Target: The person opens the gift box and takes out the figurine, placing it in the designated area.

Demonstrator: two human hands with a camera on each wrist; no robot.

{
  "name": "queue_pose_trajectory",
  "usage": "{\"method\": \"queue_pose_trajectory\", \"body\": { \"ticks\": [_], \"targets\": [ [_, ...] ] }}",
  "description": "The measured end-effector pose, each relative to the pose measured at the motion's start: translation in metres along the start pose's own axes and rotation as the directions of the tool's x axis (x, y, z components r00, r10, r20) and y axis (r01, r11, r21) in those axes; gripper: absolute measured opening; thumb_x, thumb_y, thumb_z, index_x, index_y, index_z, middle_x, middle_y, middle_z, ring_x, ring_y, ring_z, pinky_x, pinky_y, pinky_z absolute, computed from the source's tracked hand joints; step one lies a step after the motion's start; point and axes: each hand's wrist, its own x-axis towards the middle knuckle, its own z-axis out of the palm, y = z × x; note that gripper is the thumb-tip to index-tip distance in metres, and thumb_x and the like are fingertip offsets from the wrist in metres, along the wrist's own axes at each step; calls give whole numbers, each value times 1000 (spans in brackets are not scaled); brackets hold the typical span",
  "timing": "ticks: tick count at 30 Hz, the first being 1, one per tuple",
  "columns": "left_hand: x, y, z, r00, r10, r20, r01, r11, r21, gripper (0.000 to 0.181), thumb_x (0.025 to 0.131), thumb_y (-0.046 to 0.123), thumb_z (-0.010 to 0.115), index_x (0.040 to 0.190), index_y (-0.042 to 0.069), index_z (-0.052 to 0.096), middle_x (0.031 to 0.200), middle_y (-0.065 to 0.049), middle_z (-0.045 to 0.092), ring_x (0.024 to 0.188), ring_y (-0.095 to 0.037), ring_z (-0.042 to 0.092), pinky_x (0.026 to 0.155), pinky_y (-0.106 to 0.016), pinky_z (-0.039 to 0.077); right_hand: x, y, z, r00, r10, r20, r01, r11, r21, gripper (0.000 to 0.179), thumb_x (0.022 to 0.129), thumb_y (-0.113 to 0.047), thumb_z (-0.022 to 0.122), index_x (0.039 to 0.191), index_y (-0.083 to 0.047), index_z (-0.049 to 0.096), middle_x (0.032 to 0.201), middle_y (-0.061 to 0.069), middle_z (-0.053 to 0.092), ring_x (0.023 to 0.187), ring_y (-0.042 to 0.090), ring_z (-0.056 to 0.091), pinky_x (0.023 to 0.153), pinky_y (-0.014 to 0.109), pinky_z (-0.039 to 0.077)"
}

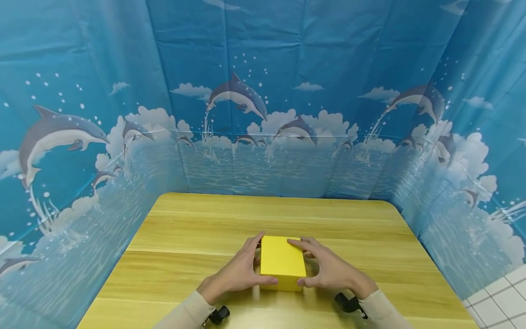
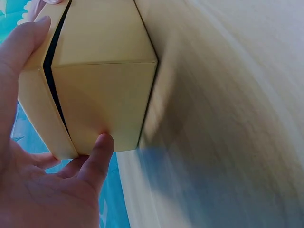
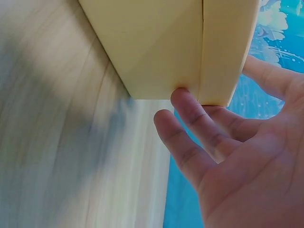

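Note:
A yellow lidded box (image 1: pixel 282 256) sits on the wooden table between both hands. My left hand (image 1: pixel 239 270) grips its left side, the thumb at the lid's front edge. In the left wrist view, a dark gap runs between the lid (image 2: pixel 34 95) and the box body (image 2: pixel 102 95), and one fingertip presses the body. My right hand (image 1: pixel 334 270) holds the opposite side, thumb at the front and index finger over the top edge. On that side, the right wrist view has only a thin seam beside the lid (image 3: pixel 228 42); one fingertip touches the body near it.
The yellow wood-grain table (image 1: pixel 185 256) has rounded back corners. A blue dolphin-print curtain (image 1: pixel 279 169) surrounds its back and sides. Black wrist devices sit below both hands, the left one (image 1: pixel 219 315) and the right one (image 1: pixel 347 302). White tiles (image 1: pixel 503 301) appear at lower right.

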Motion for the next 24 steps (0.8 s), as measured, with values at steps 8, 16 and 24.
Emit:
{"method": "queue_pose_trajectory", "body": {
  "ticks": [8,16,24],
  "targets": [
    [1,4,-5,1000,5,-3,-5,1000,2,137,91,69,94,190,25,10,186,-15,37,165,-36,53,128,-62,53,-1,-3,-4,999,-20,-26,19,1000,-25,99,101,-55,91,182,-29,42,182,23,41,152,50,60,118,77,55],
    [2,12,-10,999,16,-50,-17,1000,-12,137,91,67,96,190,31,8,190,-13,32,168,-42,49,129,-70,50,2,-10,-11,995,-65,-77,65,998,1,102,98,-52,96,181,-28,43,183,22,40,143,35,64,112,63,64],
    [3,20,-19,994,35,-104,-42,997,-69,139,89,54,103,189,35,8,188,-10,35,148,-36,67,117,-54,63,9,-23,-14,990,-72,-124,81,994,73,87,106,-39,90,180,-21,46,191,23,29,142,33,63,106,48,68]
  ]
}}
